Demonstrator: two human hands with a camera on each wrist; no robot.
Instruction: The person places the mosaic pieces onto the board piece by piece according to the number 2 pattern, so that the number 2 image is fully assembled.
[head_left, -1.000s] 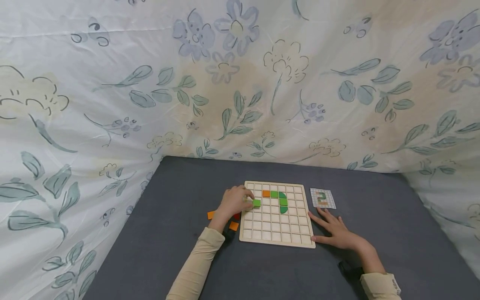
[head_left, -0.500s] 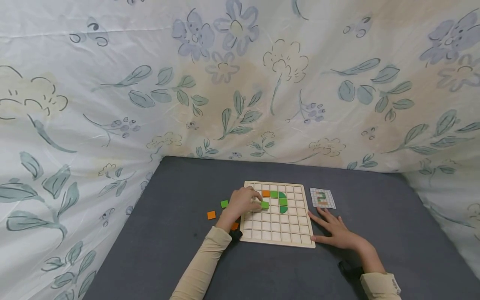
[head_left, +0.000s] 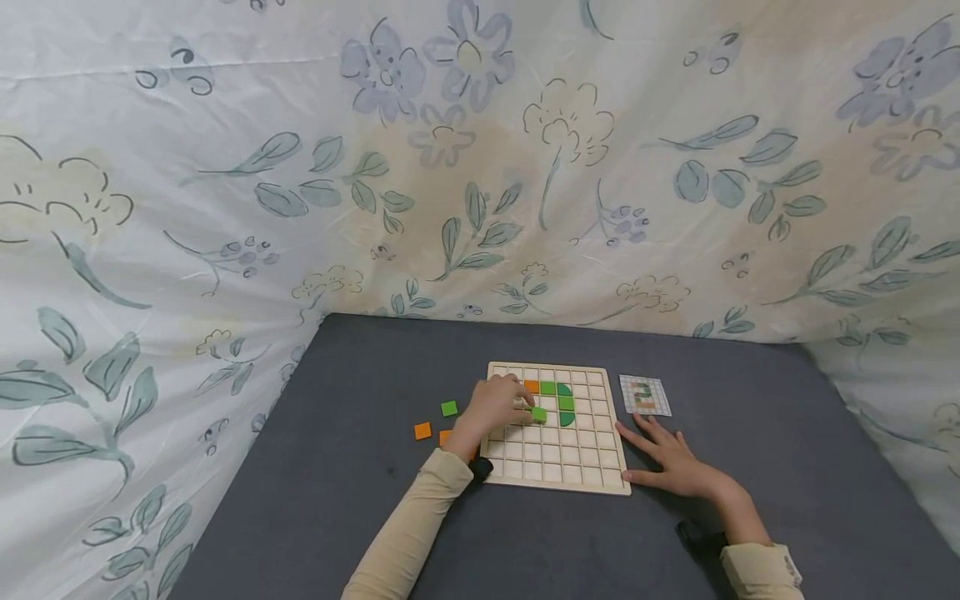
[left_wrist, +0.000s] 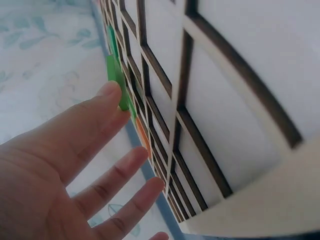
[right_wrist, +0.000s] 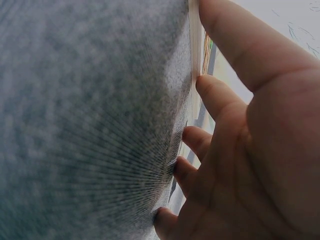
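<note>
My left hand (head_left: pixel 497 403) pinches a green square tile (head_left: pixel 539 415) between thumb and fingertips, over the middle of a wooden grid board (head_left: pixel 555 483). The left wrist view shows that green tile (left_wrist: pixel 115 82) tilted at the thumb tip, with the other fingers spread beside it. On the board an orange tile (head_left: pixel 532 387), a green square (head_left: pixel 548 387), another green square (head_left: pixel 566 402) and two dark green rounded tiles (head_left: pixel 567 419) form a hook. My right hand (head_left: pixel 678 462) lies with spread fingers, thumb and index touching the board's right edge (right_wrist: pixel 196 60).
Loose tiles lie left of the board: a green one (head_left: pixel 449 408), an orange one (head_left: pixel 423 430) and others partly hidden by the left wrist. A printed pattern card (head_left: pixel 645 396) lies right of the board on the dark table (head_left: pixel 360 392). A floral cloth (head_left: pixel 480 208) hangs behind.
My left hand has carried the green tile rightward across the board, from its left columns toward the hook of tiles. The right hand stays in place.
</note>
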